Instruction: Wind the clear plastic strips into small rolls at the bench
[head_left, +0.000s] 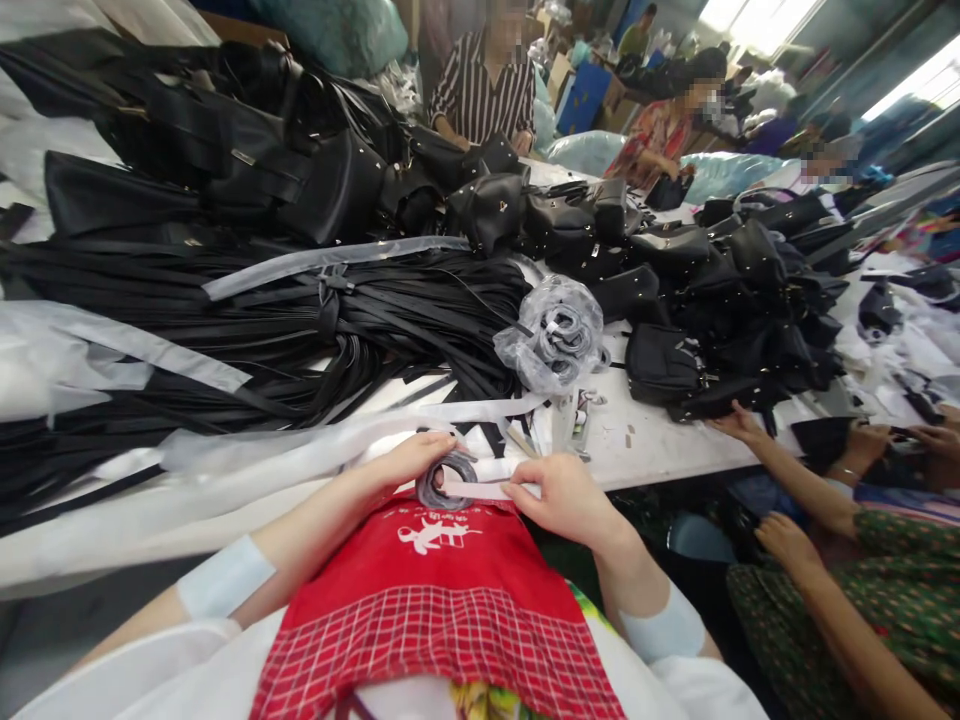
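Observation:
My left hand (422, 458) is closed around a coiled grey roll of strip (448, 482) just above the red apron (450, 560). A pale, narrow strip (480, 490) runs from the coil toward my right hand (559, 490). My right fingers pinch that strip at its other end. Behind my hands on the table lies a clear plastic bag with more grey coils (561, 330). Long black straps (375, 315) lie bundled and tied to the left of it.
Black handbags (307, 180) are piled along the far side, with smaller black bags (720, 290) to the right. Pale plastic film (247, 460) crosses the front left. The white table (660, 445) has a front edge near me. A co-worker's hand (742, 425) touches a bag at right.

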